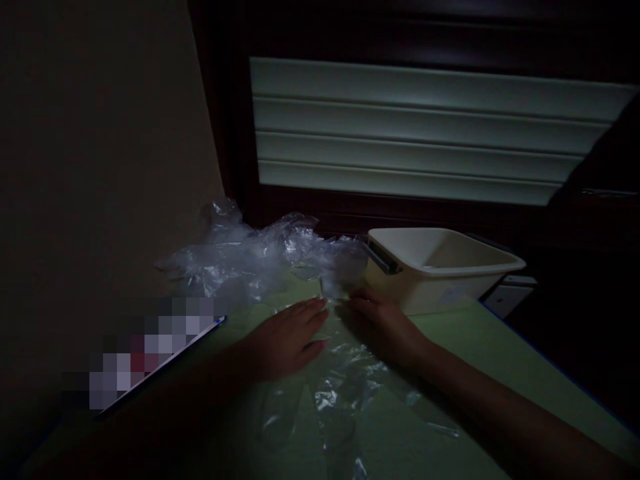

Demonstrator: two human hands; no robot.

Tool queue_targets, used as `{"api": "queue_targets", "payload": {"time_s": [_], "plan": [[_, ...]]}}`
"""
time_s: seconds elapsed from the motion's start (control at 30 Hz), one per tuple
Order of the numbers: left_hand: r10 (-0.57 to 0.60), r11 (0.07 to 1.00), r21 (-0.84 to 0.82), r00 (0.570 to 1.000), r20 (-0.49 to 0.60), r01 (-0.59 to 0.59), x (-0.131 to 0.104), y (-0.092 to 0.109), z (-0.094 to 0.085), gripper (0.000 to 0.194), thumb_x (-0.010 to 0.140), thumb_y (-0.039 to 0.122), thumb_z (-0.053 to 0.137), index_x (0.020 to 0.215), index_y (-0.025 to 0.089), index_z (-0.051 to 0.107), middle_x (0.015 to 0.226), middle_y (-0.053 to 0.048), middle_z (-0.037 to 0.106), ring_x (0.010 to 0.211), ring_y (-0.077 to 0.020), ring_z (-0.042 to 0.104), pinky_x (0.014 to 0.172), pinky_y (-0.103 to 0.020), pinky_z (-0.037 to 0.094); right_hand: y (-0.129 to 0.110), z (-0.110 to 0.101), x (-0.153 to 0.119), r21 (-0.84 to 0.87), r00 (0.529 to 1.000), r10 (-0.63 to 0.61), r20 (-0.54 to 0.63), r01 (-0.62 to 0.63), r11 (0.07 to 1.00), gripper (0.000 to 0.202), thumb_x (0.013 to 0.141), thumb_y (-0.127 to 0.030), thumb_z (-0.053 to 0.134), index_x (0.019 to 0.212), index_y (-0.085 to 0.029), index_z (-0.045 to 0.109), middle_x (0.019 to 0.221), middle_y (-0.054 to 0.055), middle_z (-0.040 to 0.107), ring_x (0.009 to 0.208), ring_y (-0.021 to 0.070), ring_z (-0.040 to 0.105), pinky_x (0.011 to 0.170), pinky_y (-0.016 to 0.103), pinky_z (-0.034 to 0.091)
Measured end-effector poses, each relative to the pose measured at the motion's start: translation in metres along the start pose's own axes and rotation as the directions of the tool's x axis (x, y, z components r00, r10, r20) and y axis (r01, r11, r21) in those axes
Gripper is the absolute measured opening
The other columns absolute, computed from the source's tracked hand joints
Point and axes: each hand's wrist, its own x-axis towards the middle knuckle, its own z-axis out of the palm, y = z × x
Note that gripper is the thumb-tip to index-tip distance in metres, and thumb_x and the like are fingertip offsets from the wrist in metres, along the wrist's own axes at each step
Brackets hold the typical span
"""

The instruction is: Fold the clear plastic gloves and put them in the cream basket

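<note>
Clear plastic wrapping (333, 400) lies across the pale green table (545, 400) in the head view, running from between the hands towards the near edge. The left hand (287, 337) is palm down over it, fingers stretched forward and thumb spread apart. The right hand (383, 320) sits just beside, fingers slightly bent; whether it pinches the film, I cannot tell.

Towards the far left corner, a crumpled heap of clear bags (235, 260) spreads along the far edge, taking up the space beyond the hands. Near the left edge lies a thin flat slab (163, 367), its face pixelated. A louvred panel (410, 133) rises behind the far edge.

By the far right corner stands a cream tub (435, 293) with a dark handle clip (384, 258); its floor is hidden, so its contents cannot be told. Just past it, by the blue right edge, is a white object (509, 295).
</note>
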Motion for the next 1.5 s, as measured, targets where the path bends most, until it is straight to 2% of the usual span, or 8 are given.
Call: {"api": "queue_targets", "payload": {"time_s": [0.13, 0.3, 0.47, 0.67, 1.07, 1.23, 1.37, 1.5], "plan": [[0.014, 1.0, -0.014, 0.999, 0.03, -0.013, 0.0, -0.004, 0.013, 0.051, 0.099, 0.04, 0.038, 0.138, 0.007, 0.041, 0.148, -0.018, 0.034, 0.139, -0.0251, 0.03, 0.112, -0.037, 0.029, -0.025, -0.014, -0.005, -0.012, 0.997, -0.058, 0.048, 0.059, 0.998, 0.034, 0.091, -0.012, 0.041, 0.12, -0.009, 0.058, 0.122, 0.019, 0.058, 0.108, 0.026, 0.06, 0.093, 0.04, 0.049], [-0.016, 0.999, -0.032, 0.999, 0.044, 0.018, 0.0, -0.002, 0.013, 0.053, 0.1, 0.041, 0.034, 0.139, 0.005, 0.039, 0.15, -0.018, 0.031, 0.14, -0.0247, 0.025, 0.114, -0.037, 0.024, -0.046, -0.022, -0.03, -0.055, 0.954, -0.064, 0.294, 0.083, 0.995, 0.052, 0.092, -0.027, 0.048, 0.139, -0.005, 0.042, 0.141, 0.023, 0.045, 0.124, 0.0314, 0.05, 0.101, 0.043, 0.045], [-0.029, 0.998, -0.059, 0.998, 0.062, 0.033, -0.001, -0.003, 0.012, 0.054, 0.099, 0.043, 0.034, 0.139, 0.006, 0.038, 0.15, -0.017, 0.03, 0.141, -0.0242, 0.022, 0.113, -0.036, 0.022, -0.019, -0.026, -0.07, -0.055, 0.917, 0.028, 0.399, -0.007, 0.998, 0.056, 0.096, -0.042, 0.041, 0.144, -0.014, 0.038, 0.153, 0.015, 0.028, 0.138, 0.0314, 0.031, 0.109, 0.049, 0.033], [-0.021, 0.995, -0.097, 0.998, 0.064, 0.027, 0.0, -0.002, 0.011, 0.055, 0.1, 0.045, 0.033, 0.139, 0.008, 0.038, 0.15, -0.017, 0.029, 0.141, -0.0238, 0.023, 0.113, -0.037, 0.023, 0.01, -0.039, -0.104, -0.031, 0.913, 0.202, 0.355, -0.204, 0.978, 0.054, 0.095, -0.049, 0.036, 0.143, -0.024, 0.04, 0.152, 0.008, 0.031, 0.136, 0.0313, 0.034, 0.108, 0.054, 0.033], [-0.086, 0.993, -0.078, 0.993, 0.076, 0.092, 0.001, -0.002, 0.013, 0.055, 0.099, 0.04, 0.035, 0.139, 0.003, 0.037, 0.149, -0.021, 0.031, 0.141, -0.0272, 0.023, 0.113, -0.039, 0.023, -0.028, -0.039, -0.048, 0.19, 0.982, 0.041, 0.182, -0.076, 0.979, 0.03, 0.094, -0.031, 0.047, 0.119, -0.02, 0.059, 0.117, 0.012, 0.062, 0.105, 0.0238, 0.06, 0.093, 0.04, 0.049], [-0.102, 0.992, -0.062, 0.992, 0.08, 0.107, 0.001, -0.004, 0.012, 0.055, 0.1, 0.04, 0.033, 0.139, 0.003, 0.037, 0.15, -0.02, 0.029, 0.141, -0.0272, 0.023, 0.113, -0.039, 0.023, -0.036, -0.021, -0.029, 0.146, 0.968, -0.014, 0.251, -0.024, 0.989, 0.022, 0.083, -0.016, 0.057, 0.104, -0.016, 0.064, 0.098, 0.01, 0.064, 0.088, 0.0226, 0.061, 0.081, 0.037, 0.051], [-0.097, 0.993, -0.059, 0.993, 0.068, 0.101, 0.002, -0.005, 0.013, 0.054, 0.099, 0.04, 0.033, 0.139, 0.003, 0.038, 0.149, -0.021, 0.03, 0.14, -0.0278, 0.024, 0.112, -0.04, 0.024, -0.038, -0.018, -0.032, 0.227, 0.968, 0.003, 0.251, -0.063, 0.972, 0.03, 0.077, -0.004, 0.051, 0.099, -0.018, 0.067, 0.087, 0.005, 0.066, 0.076, 0.0179, 0.061, 0.072, 0.03, 0.051], [-0.093, 0.993, -0.068, 0.995, 0.039, 0.096, 0.003, -0.006, 0.015, 0.053, 0.099, 0.04, 0.033, 0.138, 0.005, 0.039, 0.149, -0.02, 0.031, 0.14, -0.0272, 0.024, 0.112, -0.04, 0.025, -0.04, -0.037, -0.054, 0.377, 0.956, 0.029, 0.292, -0.143, 0.915, 0.036, 0.078, -0.013, 0.057, 0.113, -0.02, 0.064, 0.08, 0.002, 0.064, 0.071, 0.0178, 0.06, 0.065, 0.029, 0.052]]}}
